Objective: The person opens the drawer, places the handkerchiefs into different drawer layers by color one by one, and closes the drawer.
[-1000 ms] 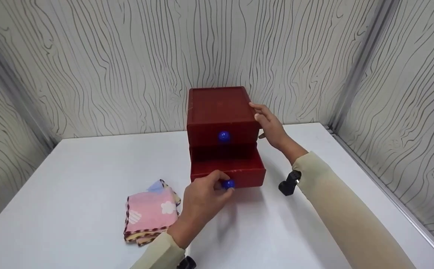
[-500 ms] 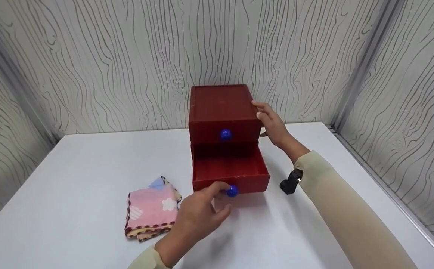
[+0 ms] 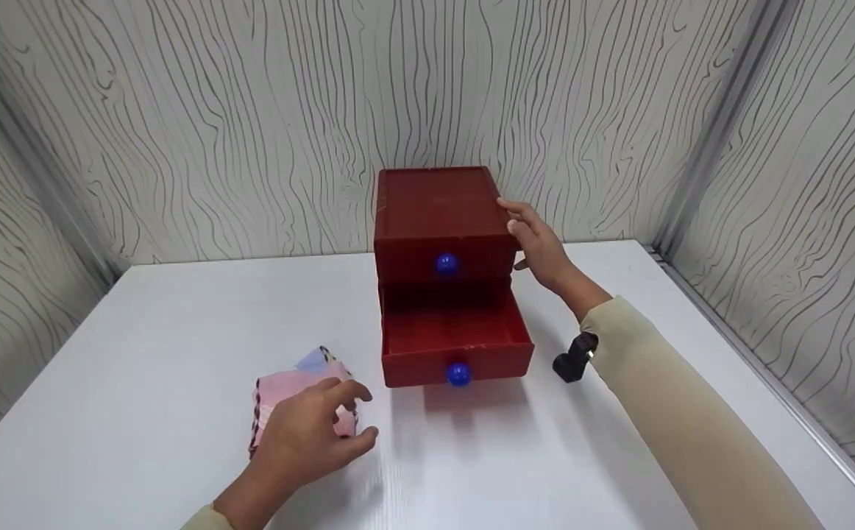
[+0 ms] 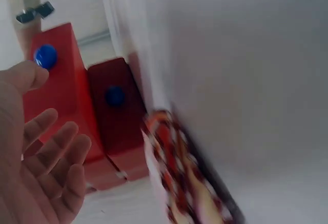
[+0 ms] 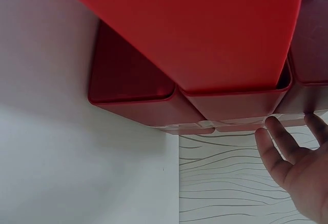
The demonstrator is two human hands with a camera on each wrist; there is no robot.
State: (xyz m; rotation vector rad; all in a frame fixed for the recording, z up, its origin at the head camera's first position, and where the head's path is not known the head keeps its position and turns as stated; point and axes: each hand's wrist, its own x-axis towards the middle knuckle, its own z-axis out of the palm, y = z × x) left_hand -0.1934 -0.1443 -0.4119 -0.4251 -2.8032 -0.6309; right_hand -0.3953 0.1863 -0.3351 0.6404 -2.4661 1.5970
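Observation:
A dark red cabinet (image 3: 435, 202) stands at the back of the table, its middle drawer (image 3: 413, 370) pulled out and with nothing seen inside. That drawer carries a blue knob (image 3: 458, 375). My right hand (image 3: 541, 250) rests against the cabinet's right side with its fingers extended; in the right wrist view the fingertips (image 5: 275, 124) are at the side wall. My left hand (image 3: 306, 434) is over a folded pink cloth (image 3: 280, 383), thumb and fingers apart, loosely bent and holding nothing. It hides part of the cloth, whose striped edge (image 4: 171, 157) shows in the left wrist view.
Above the pulled-out drawer is a closed one with its own blue knob (image 3: 446, 263). The left wrist view shows a lower knob (image 4: 115, 96) too. Patterned wall panels (image 3: 288, 110) stand behind and beside the white table (image 3: 199, 316).
The drawer has come out a little further. My left hand has let go of its knob and moved left, over the pink cloth. My right hand has stayed at the cabinet's side.

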